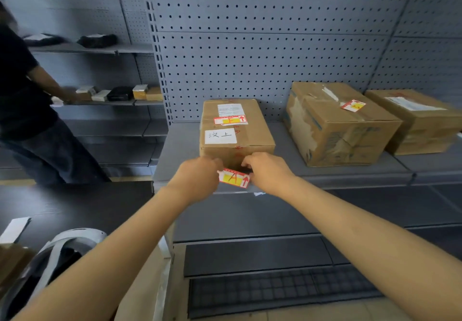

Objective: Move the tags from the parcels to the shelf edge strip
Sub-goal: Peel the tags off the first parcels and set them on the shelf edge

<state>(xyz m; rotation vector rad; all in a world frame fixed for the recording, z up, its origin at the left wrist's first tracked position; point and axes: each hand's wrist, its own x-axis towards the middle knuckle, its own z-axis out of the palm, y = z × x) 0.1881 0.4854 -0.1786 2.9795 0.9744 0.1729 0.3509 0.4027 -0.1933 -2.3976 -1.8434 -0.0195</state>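
Left hand [197,178] and right hand [267,170] each pinch one end of a red-and-yellow tag [234,178] with their fingers, holding it at the shelf's front edge strip [350,179], before the nearest parcel [235,130].

Left hand [197,178], right hand [268,170], both pinching

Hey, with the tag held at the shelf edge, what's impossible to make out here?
- Head view: whether the tag already sticks to the shelf edge strip; the left hand and right hand cover both ends.
- White label print on the near parcel: too small.
- Right parcel: cut by the frame edge.
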